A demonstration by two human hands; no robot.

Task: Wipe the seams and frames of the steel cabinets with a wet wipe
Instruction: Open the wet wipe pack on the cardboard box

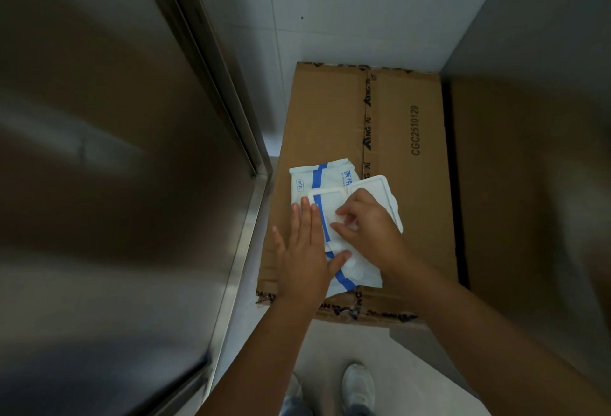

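A white pack of wet wipes (pixel 319 177) with blue stripes lies on a cardboard box (pixel 406 137), its plastic lid (pixel 373 184) flipped open. My left hand (pixel 302 257) lies flat on the pack's left side, fingers spread, pressing it down. My right hand (pixel 367 227) is over the opening, fingertips pinched on a white wet wipe (pixel 350 223) that sticks out of the pack. The steel cabinet (pixel 109 167) fills the left of the view, with its frame and seam (pixel 224 85) running down beside the box.
A second steel surface (pixel 535 167) stands to the right of the box. White tiled wall (pixel 347 8) is behind it. The pale floor (pixel 337 346) and my two shoes (pixel 357 386) show at the bottom.
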